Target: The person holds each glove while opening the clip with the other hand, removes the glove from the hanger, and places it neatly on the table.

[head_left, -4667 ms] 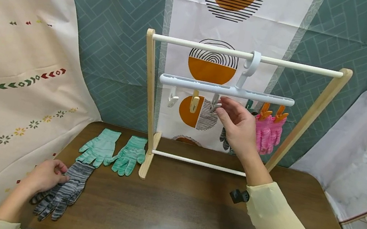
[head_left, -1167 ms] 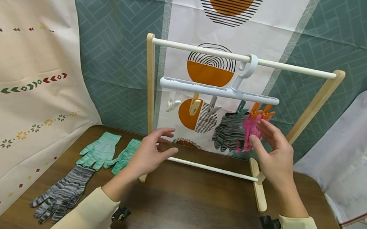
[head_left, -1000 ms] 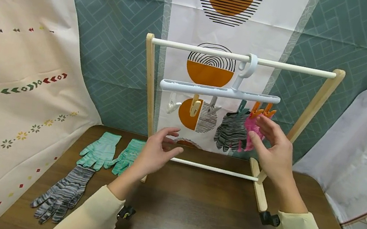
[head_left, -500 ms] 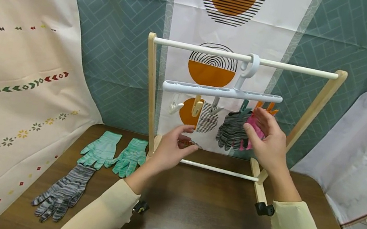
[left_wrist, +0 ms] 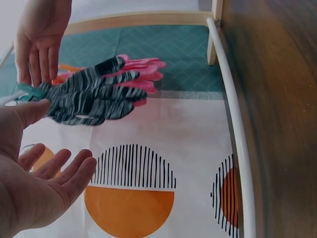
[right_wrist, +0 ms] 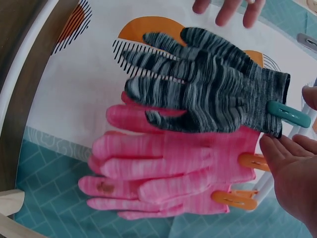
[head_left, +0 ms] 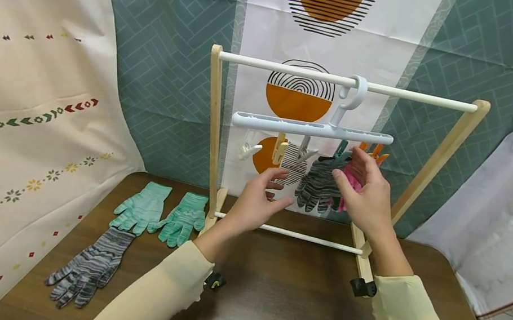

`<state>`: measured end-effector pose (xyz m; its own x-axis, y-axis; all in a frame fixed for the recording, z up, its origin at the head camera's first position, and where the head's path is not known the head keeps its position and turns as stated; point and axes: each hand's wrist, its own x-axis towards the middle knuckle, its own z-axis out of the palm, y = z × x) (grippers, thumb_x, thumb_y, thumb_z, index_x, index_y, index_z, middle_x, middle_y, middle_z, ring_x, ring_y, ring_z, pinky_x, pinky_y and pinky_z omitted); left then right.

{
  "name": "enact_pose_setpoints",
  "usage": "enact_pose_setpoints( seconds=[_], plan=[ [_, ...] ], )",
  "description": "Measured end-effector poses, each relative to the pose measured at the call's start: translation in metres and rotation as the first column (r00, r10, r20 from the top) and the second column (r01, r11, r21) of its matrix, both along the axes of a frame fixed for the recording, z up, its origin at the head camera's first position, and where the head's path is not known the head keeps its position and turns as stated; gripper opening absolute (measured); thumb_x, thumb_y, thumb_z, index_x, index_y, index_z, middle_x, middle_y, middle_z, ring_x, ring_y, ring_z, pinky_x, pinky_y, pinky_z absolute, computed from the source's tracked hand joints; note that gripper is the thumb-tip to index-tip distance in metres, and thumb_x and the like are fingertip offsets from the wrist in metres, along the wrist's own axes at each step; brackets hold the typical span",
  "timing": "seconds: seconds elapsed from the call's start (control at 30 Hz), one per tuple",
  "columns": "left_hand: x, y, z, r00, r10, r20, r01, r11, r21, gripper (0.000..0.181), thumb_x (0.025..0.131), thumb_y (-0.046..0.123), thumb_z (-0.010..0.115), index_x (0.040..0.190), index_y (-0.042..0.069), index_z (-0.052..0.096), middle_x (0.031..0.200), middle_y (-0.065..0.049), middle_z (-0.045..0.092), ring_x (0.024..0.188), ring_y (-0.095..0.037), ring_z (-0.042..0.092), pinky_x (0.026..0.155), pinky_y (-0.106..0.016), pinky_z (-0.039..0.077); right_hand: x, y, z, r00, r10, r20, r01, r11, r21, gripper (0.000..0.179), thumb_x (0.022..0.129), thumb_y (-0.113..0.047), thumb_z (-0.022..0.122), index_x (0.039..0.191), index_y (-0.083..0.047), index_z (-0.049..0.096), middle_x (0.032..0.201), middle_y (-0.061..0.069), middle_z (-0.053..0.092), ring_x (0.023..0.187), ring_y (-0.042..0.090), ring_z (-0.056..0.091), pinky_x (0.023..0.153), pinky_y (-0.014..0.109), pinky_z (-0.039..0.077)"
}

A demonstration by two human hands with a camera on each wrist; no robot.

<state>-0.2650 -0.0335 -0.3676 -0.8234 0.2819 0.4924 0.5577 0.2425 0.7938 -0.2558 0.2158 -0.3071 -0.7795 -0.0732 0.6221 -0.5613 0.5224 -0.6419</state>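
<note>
A striped grey-black glove (head_left: 319, 182) hangs from a white hanger (head_left: 288, 126) by a dark green clip (right_wrist: 289, 114). Pink gloves (right_wrist: 163, 153) hang beside it from orange clips (right_wrist: 235, 199). My right hand (head_left: 366, 193) is at the grey-black glove's cuff, thumb and fingers spread apart, the fingertips close to the fabric; whether they touch it I cannot tell. Left of that glove, my left hand (head_left: 257, 200) is raised with its fingers loosely extended, holding nothing. White, cream and grey clips (head_left: 306, 151) dangle bare from the hanger's left part.
The hanger hooks over the top bar (head_left: 417, 97) of a wooden-sided rack. On the table (head_left: 271, 311) at left lie two mint green gloves (head_left: 184, 219) and another grey-black glove (head_left: 93, 266). A low crossbar (head_left: 309, 238) runs between the rack's feet.
My left hand has left the grey-black glove on the table and risen rightward to the rack. From the grey clip, my right hand went right to the pink gloves, then back left to the hanging grey-black glove.
</note>
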Motion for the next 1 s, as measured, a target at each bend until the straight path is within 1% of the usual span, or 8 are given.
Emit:
enact_pose_setpoints(
  seconds=[0.17, 0.33, 0.43, 0.6, 0.7, 0.8, 0.9, 1.0],
  plan=[
    [-0.007, 0.007, 0.005, 1.0, -0.015, -0.008, 0.015, 1.0, -0.006, 0.064, 0.097, 0.014, 0.079, 0.154, 0.008, 0.051, 0.149, -0.014, 0.059, 0.128, -0.036, 0.063, 0.105, -0.054, 0.052, 0.001, -0.002, -0.001, 1.0, 0.02, 0.002, -0.02, 1.0, -0.014, 0.066, 0.102, -0.019, 0.075, 0.159, -0.004, 0.045, 0.154, 0.019, 0.054, 0.135, 0.038, 0.059, 0.112, 0.05, 0.046],
    [-0.014, 0.016, 0.012, 0.999, -0.052, 0.001, 0.052, 0.999, -0.001, 0.062, 0.1, 0.018, 0.077, 0.155, 0.007, 0.05, 0.149, -0.017, 0.06, 0.128, -0.036, 0.063, 0.107, -0.055, 0.051, 0.003, -0.003, -0.001, 1.0, -0.001, -0.008, 0.001, 1.0, -0.008, 0.062, 0.102, -0.02, 0.074, 0.156, -0.004, 0.048, 0.148, 0.019, 0.06, 0.129, 0.036, 0.063, 0.11, 0.05, 0.049],
    [-0.017, 0.022, 0.015, 0.998, -0.065, 0.019, 0.066, 0.998, -0.014, 0.06, 0.102, 0.021, 0.075, 0.155, 0.007, 0.05, 0.148, -0.016, 0.061, 0.128, -0.034, 0.064, 0.107, -0.051, 0.051, 0.005, -0.004, 0.0, 1.0, -0.013, -0.008, 0.013, 1.0, -0.006, 0.06, 0.102, -0.021, 0.074, 0.155, -0.003, 0.05, 0.144, 0.02, 0.063, 0.125, 0.036, 0.066, 0.108, 0.051, 0.05],
    [-0.017, 0.03, 0.018, 0.998, -0.048, 0.05, 0.049, 0.998, -0.024, 0.057, 0.103, 0.02, 0.073, 0.154, 0.008, 0.052, 0.149, -0.014, 0.061, 0.133, -0.029, 0.061, 0.111, -0.044, 0.05, 0.009, -0.005, 0.002, 1.0, -0.015, -0.012, 0.015, 1.0, -0.005, 0.056, 0.104, -0.02, 0.072, 0.154, -0.003, 0.053, 0.141, 0.02, 0.065, 0.12, 0.034, 0.068, 0.106, 0.051, 0.051],
    [-0.016, 0.034, 0.02, 0.997, -0.041, 0.069, 0.042, 0.999, -0.001, 0.055, 0.103, 0.019, 0.073, 0.152, 0.004, 0.054, 0.149, -0.014, 0.061, 0.136, -0.028, 0.059, 0.112, -0.043, 0.048, 0.011, -0.006, 0.004, 0.999, -0.023, -0.024, 0.023, 1.0, 0.001, 0.055, 0.104, -0.02, 0.071, 0.153, -0.003, 0.054, 0.14, 0.02, 0.066, 0.119, 0.033, 0.068, 0.104, 0.052, 0.052],
    [-0.016, 0.038, 0.02, 0.996, -0.041, 0.079, 0.039, 0.999, 0.021, 0.052, 0.103, 0.017, 0.073, 0.148, 0.001, 0.056, 0.144, -0.015, 0.064, 0.133, -0.027, 0.061, 0.109, -0.043, 0.05, 0.012, -0.006, 0.006, 0.999, -0.038, -0.029, 0.038, 0.999, 0.004, 0.054, 0.105, -0.023, 0.071, 0.152, -0.004, 0.055, 0.14, 0.019, 0.066, 0.12, 0.034, 0.068, 0.103, 0.052, 0.053],
    [-0.015, 0.041, 0.021, 0.994, -0.061, 0.09, 0.057, 0.997, 0.048, 0.048, 0.103, 0.016, 0.073, 0.146, -0.001, 0.058, 0.139, -0.015, 0.068, 0.126, -0.027, 0.064, 0.106, -0.042, 0.052, 0.012, -0.006, 0.008, 0.999, -0.04, -0.009, 0.04, 0.999, -0.009, 0.053, 0.105, -0.026, 0.07, 0.152, -0.005, 0.056, 0.14, 0.019, 0.066, 0.123, 0.034, 0.067, 0.104, 0.053, 0.052],
    [-0.013, 0.044, 0.021, 0.988, -0.094, 0.12, 0.084, 0.993, 0.079, 0.047, 0.103, 0.015, 0.073, 0.144, -0.002, 0.058, 0.133, -0.016, 0.07, 0.122, -0.026, 0.066, 0.104, -0.041, 0.053, 0.013, -0.007, 0.011, 0.999, -0.026, 0.033, 0.028, 0.999, -0.037, 0.054, 0.107, -0.03, 0.067, 0.153, -0.005, 0.055, 0.142, 0.02, 0.065, 0.127, 0.035, 0.065, 0.106, 0.055, 0.05]
  ],
)
